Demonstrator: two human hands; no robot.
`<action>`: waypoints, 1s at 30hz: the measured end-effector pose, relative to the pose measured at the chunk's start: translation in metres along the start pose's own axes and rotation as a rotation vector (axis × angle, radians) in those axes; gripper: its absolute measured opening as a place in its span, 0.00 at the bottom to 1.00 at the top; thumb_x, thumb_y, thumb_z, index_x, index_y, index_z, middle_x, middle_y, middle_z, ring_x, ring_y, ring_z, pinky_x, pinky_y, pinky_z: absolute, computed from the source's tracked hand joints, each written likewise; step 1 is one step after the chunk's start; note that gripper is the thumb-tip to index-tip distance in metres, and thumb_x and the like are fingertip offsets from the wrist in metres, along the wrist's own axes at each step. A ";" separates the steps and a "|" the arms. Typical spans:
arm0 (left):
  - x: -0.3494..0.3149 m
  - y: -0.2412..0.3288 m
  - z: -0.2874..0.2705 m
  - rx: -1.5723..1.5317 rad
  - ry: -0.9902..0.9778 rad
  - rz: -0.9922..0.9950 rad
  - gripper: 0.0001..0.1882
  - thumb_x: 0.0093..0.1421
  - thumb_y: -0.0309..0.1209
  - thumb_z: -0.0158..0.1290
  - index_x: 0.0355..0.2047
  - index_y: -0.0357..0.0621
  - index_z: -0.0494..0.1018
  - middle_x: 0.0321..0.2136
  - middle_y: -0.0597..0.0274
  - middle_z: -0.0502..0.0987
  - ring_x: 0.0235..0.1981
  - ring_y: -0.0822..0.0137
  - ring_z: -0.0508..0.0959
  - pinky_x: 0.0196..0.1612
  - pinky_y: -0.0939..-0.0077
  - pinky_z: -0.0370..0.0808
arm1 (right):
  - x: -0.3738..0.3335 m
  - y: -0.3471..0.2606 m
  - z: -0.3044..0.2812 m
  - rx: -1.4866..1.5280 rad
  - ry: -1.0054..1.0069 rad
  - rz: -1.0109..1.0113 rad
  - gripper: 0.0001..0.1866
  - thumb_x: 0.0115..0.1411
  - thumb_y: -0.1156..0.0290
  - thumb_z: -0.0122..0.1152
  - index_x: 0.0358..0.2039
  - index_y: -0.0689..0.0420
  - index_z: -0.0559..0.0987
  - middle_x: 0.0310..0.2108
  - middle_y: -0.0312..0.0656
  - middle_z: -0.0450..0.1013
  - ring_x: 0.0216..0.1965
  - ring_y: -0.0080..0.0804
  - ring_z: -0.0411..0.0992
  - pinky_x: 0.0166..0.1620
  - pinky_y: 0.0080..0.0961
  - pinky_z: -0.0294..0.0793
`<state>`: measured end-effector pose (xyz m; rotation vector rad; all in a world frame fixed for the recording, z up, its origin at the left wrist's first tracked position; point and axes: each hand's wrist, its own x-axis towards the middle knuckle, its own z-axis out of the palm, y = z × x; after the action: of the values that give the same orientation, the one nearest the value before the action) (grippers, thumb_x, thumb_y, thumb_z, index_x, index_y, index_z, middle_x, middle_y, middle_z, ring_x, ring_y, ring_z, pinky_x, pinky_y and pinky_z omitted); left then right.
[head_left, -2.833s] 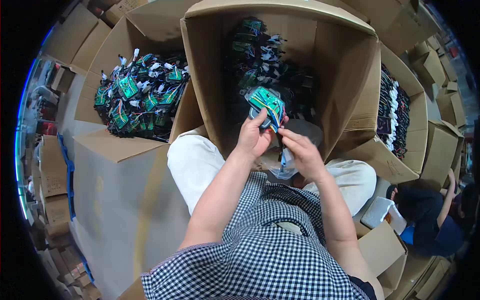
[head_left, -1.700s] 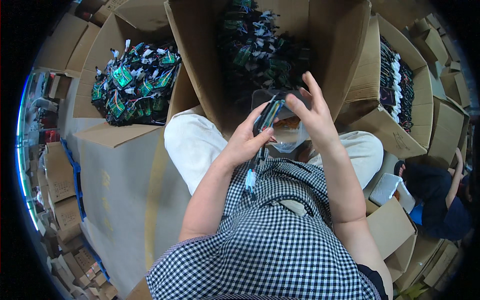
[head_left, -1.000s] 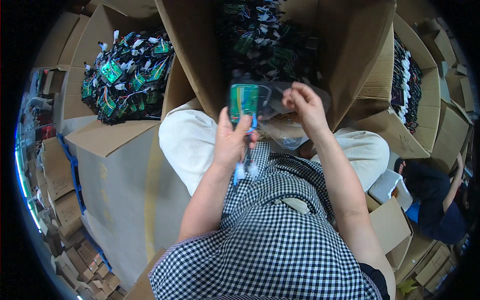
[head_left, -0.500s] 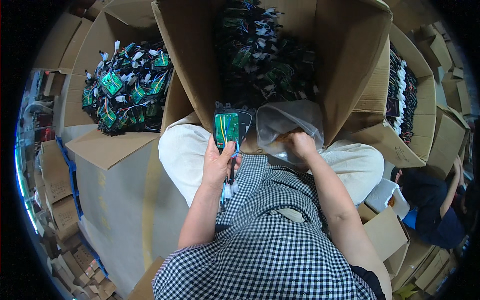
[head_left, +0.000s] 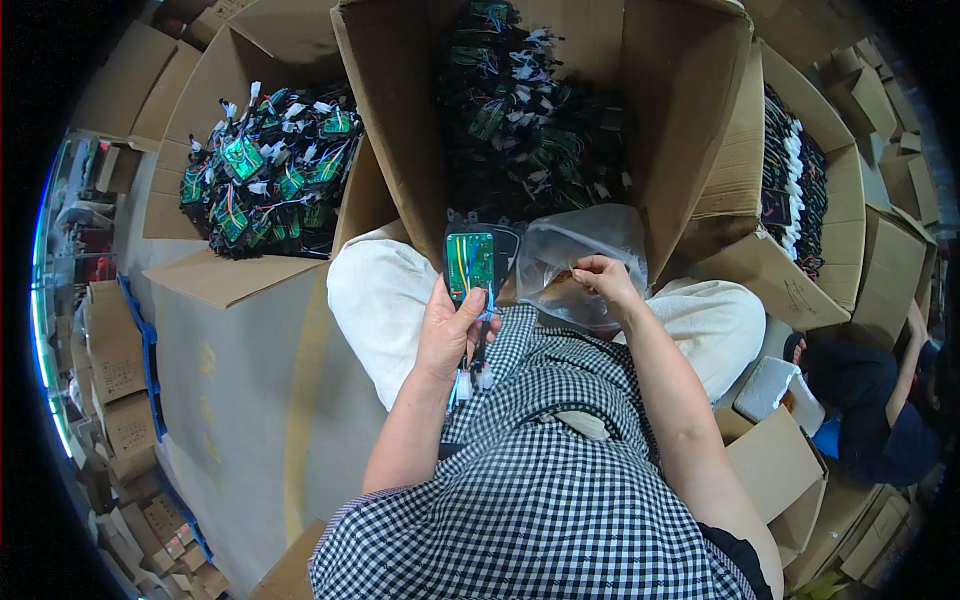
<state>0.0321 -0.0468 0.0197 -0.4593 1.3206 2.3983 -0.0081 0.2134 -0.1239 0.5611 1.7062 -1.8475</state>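
My left hand (head_left: 455, 335) is closed around the lower end of a green circuit board (head_left: 468, 262) set in a black case. Yellow, white and blue wires cross the board, and dark cables with white connectors (head_left: 465, 383) dangle below my fingers. A clear plastic bag (head_left: 590, 240) with small brownish pieces in it lies open in front of me. Over the bag's mouth my right hand (head_left: 607, 282) is pinched, thumb against fingertips, on something too small to make out. A dark flat part lies behind the board, partly hidden by it.
A tall cardboard box (head_left: 685, 130) ahead holds a heap of wired boards (head_left: 530, 130). More fill a box on the left (head_left: 270, 170). The right-hand box (head_left: 835, 220) has rows of dark units with white connectors. A person in dark clothing (head_left: 860, 400) sits at the far right.
My right hand has risen out of the bag's contents, its fingers now pinched above them. The left hand still holds the circuit board, and the whole view has shifted slightly.
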 end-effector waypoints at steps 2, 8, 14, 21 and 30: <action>-0.001 -0.001 0.003 -0.030 -0.024 -0.021 0.20 0.61 0.32 0.53 0.50 0.48 0.59 0.33 0.62 0.72 0.23 0.70 0.76 0.23 0.81 0.74 | -0.016 -0.015 0.009 0.049 0.012 -0.056 0.11 0.53 0.78 0.63 0.39 0.61 0.78 0.31 0.35 0.75 0.29 0.20 0.70 0.33 0.16 0.70; 0.004 -0.005 0.004 -0.102 -0.127 -0.073 0.21 0.61 0.32 0.53 0.51 0.48 0.57 0.44 0.51 0.74 0.26 0.66 0.78 0.27 0.76 0.77 | -0.046 -0.038 0.027 0.040 0.144 -0.305 0.08 0.53 0.79 0.64 0.35 0.63 0.79 0.30 0.36 0.77 0.31 0.20 0.73 0.36 0.16 0.72; 0.010 -0.012 0.012 -0.098 -0.129 -0.095 0.18 0.63 0.34 0.50 0.51 0.48 0.59 0.44 0.53 0.74 0.29 0.66 0.77 0.29 0.75 0.76 | -0.059 -0.048 0.028 0.047 0.209 -0.426 0.04 0.52 0.77 0.64 0.30 0.61 0.81 0.27 0.37 0.77 0.30 0.21 0.73 0.34 0.18 0.72; 0.009 -0.012 0.018 -0.124 -0.140 -0.098 0.19 0.63 0.34 0.50 0.51 0.48 0.59 0.44 0.53 0.74 0.28 0.66 0.77 0.31 0.74 0.77 | -0.066 -0.063 0.021 -0.570 0.547 -0.923 0.04 0.48 0.77 0.65 0.27 0.59 0.82 0.26 0.40 0.76 0.30 0.28 0.73 0.35 0.23 0.72; 0.011 -0.010 0.026 -0.186 -0.172 -0.102 0.18 0.62 0.33 0.51 0.49 0.46 0.59 0.42 0.55 0.74 0.29 0.65 0.78 0.32 0.73 0.79 | -0.045 -0.054 0.017 0.108 0.347 -0.488 0.03 0.54 0.78 0.62 0.29 0.63 0.78 0.27 0.35 0.76 0.28 0.19 0.72 0.35 0.16 0.71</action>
<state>0.0246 -0.0182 0.0206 -0.3511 0.9831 2.4249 -0.0080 0.2041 -0.0529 0.5704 2.1253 -2.2961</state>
